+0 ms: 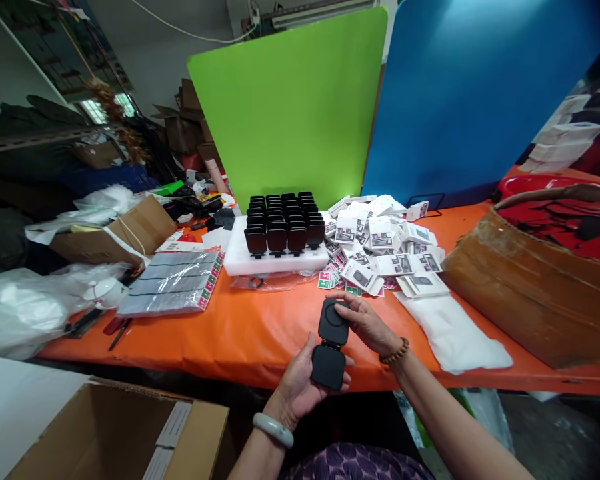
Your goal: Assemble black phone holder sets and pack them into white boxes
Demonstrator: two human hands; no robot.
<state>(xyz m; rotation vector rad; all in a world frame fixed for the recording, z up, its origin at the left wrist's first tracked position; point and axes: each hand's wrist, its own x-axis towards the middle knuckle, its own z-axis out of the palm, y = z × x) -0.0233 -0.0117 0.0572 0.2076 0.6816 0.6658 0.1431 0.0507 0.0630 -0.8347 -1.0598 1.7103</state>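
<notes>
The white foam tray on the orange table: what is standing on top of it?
On the white foam tray stand rows of black folding devices, upright and close together. The front row hides the lower parts of those behind, so their exact number cannot be told.

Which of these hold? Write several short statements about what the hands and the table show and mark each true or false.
1. Both hands, the left hand and the right hand, hold one black folding device. True.
2. The device is folded shut. False: it is opened out, two pads joined by a hinge.
3. More black devices stand in rows on a white foam tray. True.
4. The table cover is blue. False: it is orange.
5. The small white boxes are stacked neatly. False: they lie in a loose heap.
</notes>
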